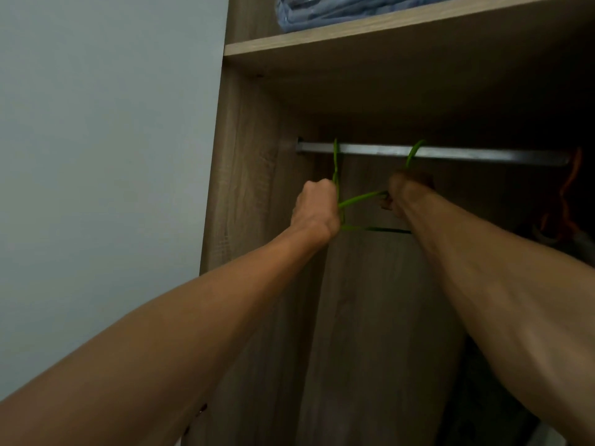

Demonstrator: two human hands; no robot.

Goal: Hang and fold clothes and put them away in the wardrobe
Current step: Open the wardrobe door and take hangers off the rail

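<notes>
**A:** ok so where are the green hangers [362, 198] rn?

**B:** center of the frame, inside the wardrobe [244, 188]. Two green hooks are looped over the metal rail [467, 155], one near its left end, one a bit to the right. Left hand [317, 210] is curled into a fist around the wire just below the left hook. Right hand [406, 192] sits right under the other hook, fingers closed on the hanger neck afaict, it's in shadow tho.

**A:** anything on them?

**B:** bare wire, bottom bar runs between both wrists.

**A:** and the rest of the wardrobe?

**B:** shelf [386, 30] across the top w/ a blue bundle in clear plastic [322, 9] on it. Orange hanger [570, 188] at far right, by the rail's end, dark there. Pale wall [96, 140] fills the left.
</notes>
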